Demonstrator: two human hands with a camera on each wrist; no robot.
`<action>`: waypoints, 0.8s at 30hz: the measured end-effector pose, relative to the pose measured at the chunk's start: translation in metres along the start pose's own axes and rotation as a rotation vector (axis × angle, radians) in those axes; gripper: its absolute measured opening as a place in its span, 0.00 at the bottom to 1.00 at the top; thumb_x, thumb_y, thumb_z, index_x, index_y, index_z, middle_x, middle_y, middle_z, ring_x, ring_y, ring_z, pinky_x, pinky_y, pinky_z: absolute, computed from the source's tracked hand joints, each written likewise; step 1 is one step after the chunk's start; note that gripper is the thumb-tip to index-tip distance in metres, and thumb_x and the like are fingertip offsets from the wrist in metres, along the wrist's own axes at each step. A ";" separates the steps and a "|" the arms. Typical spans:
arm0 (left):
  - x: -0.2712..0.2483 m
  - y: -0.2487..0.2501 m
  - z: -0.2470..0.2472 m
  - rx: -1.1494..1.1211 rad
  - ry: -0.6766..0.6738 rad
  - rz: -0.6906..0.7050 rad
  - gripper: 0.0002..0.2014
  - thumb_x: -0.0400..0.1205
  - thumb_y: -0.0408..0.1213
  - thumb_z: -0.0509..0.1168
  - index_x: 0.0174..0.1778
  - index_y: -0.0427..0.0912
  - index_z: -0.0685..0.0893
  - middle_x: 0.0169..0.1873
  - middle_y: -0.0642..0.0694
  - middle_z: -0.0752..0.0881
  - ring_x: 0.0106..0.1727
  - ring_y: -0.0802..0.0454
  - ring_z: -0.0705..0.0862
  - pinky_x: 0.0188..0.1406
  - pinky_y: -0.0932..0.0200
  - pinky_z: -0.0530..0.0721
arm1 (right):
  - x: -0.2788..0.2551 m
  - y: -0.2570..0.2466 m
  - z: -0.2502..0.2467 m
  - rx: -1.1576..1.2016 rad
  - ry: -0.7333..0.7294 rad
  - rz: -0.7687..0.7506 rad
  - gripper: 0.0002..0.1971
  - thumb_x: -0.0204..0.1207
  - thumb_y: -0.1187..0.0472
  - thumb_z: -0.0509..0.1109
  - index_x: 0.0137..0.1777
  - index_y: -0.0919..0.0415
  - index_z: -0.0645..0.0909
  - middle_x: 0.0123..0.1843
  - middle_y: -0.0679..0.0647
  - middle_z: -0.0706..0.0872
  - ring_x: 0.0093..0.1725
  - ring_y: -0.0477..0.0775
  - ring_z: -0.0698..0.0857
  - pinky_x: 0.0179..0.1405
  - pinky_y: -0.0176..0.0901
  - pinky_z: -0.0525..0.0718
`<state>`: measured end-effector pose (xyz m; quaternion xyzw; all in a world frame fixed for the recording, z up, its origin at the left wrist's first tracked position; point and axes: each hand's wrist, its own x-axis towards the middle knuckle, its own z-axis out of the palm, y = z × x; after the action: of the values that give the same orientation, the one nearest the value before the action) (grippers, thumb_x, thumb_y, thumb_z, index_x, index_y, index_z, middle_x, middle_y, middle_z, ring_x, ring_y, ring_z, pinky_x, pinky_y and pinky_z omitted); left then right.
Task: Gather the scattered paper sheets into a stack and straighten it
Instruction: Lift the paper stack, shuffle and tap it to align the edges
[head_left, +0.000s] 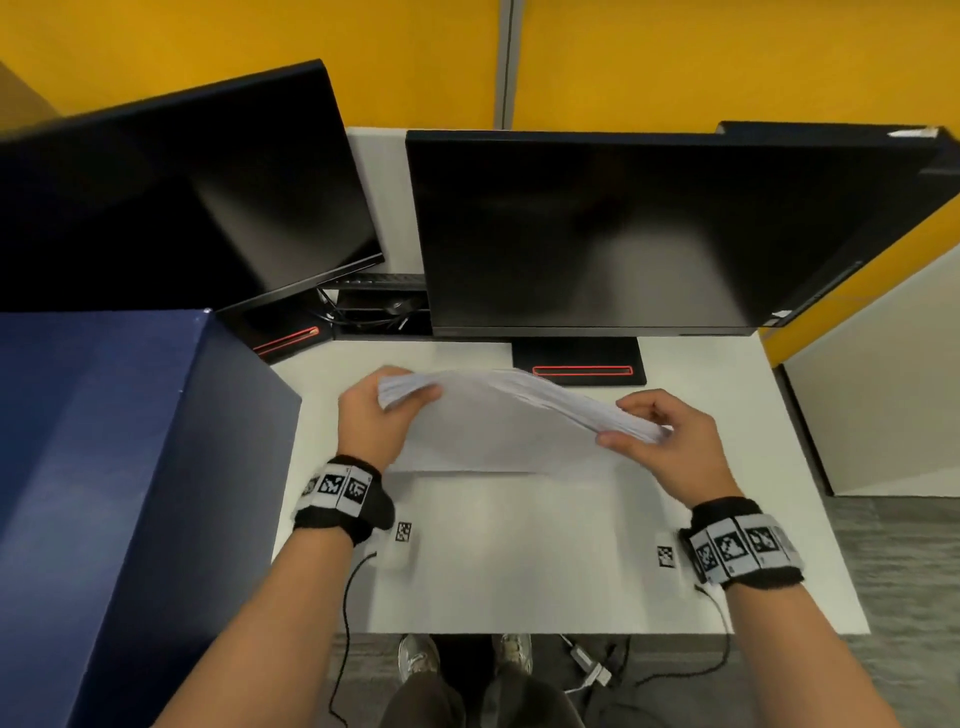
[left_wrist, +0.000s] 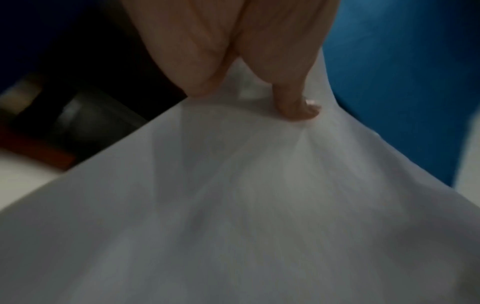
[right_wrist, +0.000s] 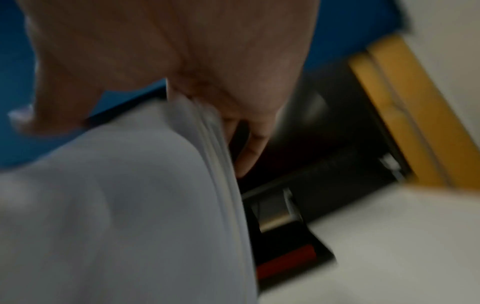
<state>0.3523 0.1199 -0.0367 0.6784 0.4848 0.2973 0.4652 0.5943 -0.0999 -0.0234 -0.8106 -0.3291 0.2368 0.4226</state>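
Observation:
A thick stack of white paper sheets (head_left: 498, 421) stands on its lower long edge on the white desk (head_left: 519, 561), tilted and bowed, its top edges fanned. My left hand (head_left: 382, 410) grips the stack's left end, thumb on the near face. My right hand (head_left: 652, 431) pinches the right end, thumb in front and fingers behind. In the left wrist view my fingertips (left_wrist: 298, 109) press on the paper sheets (left_wrist: 233, 205). The right wrist view, blurred, shows the layered edge of the stack (right_wrist: 218, 156) under my fingers (right_wrist: 249, 148).
Two dark monitors (head_left: 623, 228) (head_left: 182, 192) stand behind the stack, their black bases (head_left: 579, 364) close to it. A tall dark blue box (head_left: 119, 493) borders the desk on the left. Small printed markers (head_left: 403, 531) (head_left: 666, 556) lie on the desk near my wrists.

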 end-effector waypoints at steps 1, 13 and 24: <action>0.005 0.020 -0.006 0.042 -0.034 0.104 0.10 0.70 0.41 0.82 0.41 0.46 0.89 0.35 0.56 0.90 0.36 0.66 0.86 0.37 0.72 0.81 | 0.000 -0.011 -0.002 -0.113 -0.065 -0.030 0.27 0.56 0.38 0.84 0.55 0.47 0.85 0.44 0.43 0.89 0.47 0.42 0.86 0.49 0.37 0.83; 0.011 0.125 -0.015 0.657 -0.245 0.775 0.17 0.71 0.61 0.74 0.45 0.53 0.90 0.35 0.56 0.89 0.39 0.56 0.84 0.56 0.55 0.77 | 0.005 -0.058 0.052 0.122 0.031 -0.219 0.09 0.79 0.65 0.72 0.53 0.49 0.87 0.43 0.43 0.89 0.41 0.33 0.84 0.45 0.27 0.80; -0.028 -0.036 0.018 -0.136 -0.267 -0.152 0.19 0.66 0.35 0.85 0.50 0.44 0.88 0.46 0.55 0.91 0.45 0.66 0.90 0.52 0.57 0.90 | -0.018 -0.005 0.055 0.416 0.135 0.056 0.15 0.78 0.74 0.71 0.41 0.51 0.84 0.31 0.36 0.90 0.32 0.34 0.87 0.37 0.28 0.85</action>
<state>0.3440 0.0906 -0.0754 0.6402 0.4474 0.2004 0.5915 0.5448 -0.0821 -0.0465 -0.7289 -0.2214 0.2566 0.5948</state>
